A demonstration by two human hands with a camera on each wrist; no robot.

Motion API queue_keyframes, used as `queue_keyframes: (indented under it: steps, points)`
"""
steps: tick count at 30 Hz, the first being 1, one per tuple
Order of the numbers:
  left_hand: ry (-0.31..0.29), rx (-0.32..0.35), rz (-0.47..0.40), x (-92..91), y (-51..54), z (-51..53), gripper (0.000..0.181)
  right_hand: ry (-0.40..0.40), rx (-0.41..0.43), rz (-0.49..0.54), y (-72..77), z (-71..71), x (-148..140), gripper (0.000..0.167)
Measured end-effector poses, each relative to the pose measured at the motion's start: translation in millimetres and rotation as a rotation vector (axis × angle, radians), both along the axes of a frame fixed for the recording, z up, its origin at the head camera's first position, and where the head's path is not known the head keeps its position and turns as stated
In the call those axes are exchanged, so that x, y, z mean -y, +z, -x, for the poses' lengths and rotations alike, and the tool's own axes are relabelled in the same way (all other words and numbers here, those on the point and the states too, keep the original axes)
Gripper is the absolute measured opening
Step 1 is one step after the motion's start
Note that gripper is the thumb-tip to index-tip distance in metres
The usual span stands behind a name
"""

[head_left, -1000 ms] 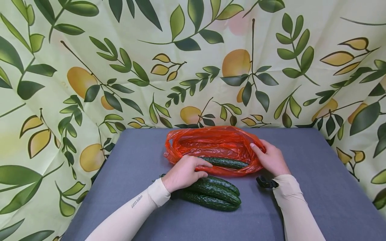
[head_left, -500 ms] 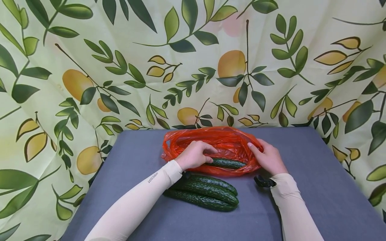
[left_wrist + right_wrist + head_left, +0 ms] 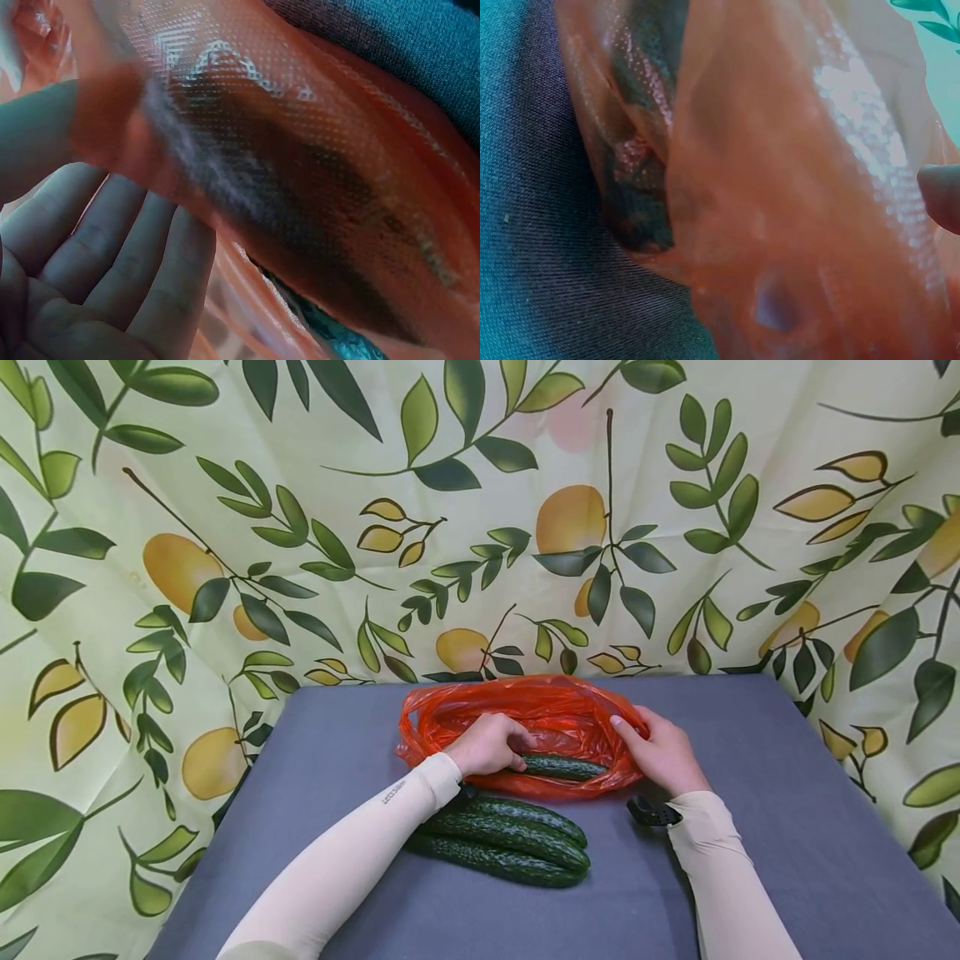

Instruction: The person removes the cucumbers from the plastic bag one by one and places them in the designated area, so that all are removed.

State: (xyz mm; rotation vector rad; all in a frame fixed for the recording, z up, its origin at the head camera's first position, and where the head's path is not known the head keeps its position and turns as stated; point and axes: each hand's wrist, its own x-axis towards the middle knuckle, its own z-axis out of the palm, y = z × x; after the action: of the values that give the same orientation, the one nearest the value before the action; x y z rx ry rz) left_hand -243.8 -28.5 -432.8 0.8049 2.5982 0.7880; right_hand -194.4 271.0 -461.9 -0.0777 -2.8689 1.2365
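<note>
A red plastic bag (image 3: pixel 570 789) lies with its mouth spread wide on the grey table. Inside, near the front rim, is a dark green cucumber (image 3: pixel 566 767), its left end covered by my left hand (image 3: pixel 487 745). That hand reaches in over the rim, thumb near the cucumber; in the left wrist view its fingers (image 3: pixel 112 247) look fairly straight, partly behind red film. My right hand (image 3: pixel 669 752) holds the bag's right rim, thumb on the near side, other fingers mostly hidden. Several more cucumbers (image 3: pixel 517 847) lie side by side in front of the bag.
The grey cloth-covered table (image 3: pixel 622 910) ends at the back against a hanging leaf-and-fruit patterned cloth (image 3: pixel 480 568), which also closes in both sides. A black strap (image 3: pixel 651 812) is at my right wrist.
My left hand has moved from above the loose cucumbers up and right into the bag, its fingers bending down beside the cucumber there. My right hand keeps its hold on the rim.
</note>
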Motion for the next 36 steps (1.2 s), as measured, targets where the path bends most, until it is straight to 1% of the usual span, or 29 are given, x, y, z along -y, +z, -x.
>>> queue_keyframes:
  steps: [8,13,21,23,26,30,32,36]
  points:
    - [0.005,0.04,0.01,-4.6,-2.5,4.5,0.033,-0.005,0.001,-0.007,0.3,0.8,-1.1,0.07]
    - [0.007,0.054,0.019,-5.2,-2.9,5.1,0.033,-0.001,-0.008,-0.005,-0.3,2.3,-1.0,0.07]
    - [0.002,0.07,0.066,-9.0,-7.1,6.0,0.034,-0.003,-0.011,0.001,-2.4,1.6,-1.2,0.067]
    - [-0.005,0.065,0.075,-9.6,-8.0,6.4,0.033,-0.005,-0.014,0.0,-2.6,1.3,-1.4,0.067]
    - [-0.025,0.039,0.082,-9.5,-8.3,6.8,0.031,-0.01,-0.021,-0.002,-2.2,1.3,-1.4,0.067]
    - [-0.026,0.008,0.078,-7.6,-7.3,5.4,0.031,0.0,-0.028,-0.006,-2.0,2.5,-0.2,0.068]
    - [-0.021,0.003,0.074,-7.3,-6.4,4.2,0.031,0.008,-0.022,-0.005,-2.5,2.7,0.0,0.069]
    - [-0.037,-0.012,0.057,-9.7,-4.0,2.6,0.032,0.007,-0.004,0.008,-3.3,1.2,-1.7,0.071]
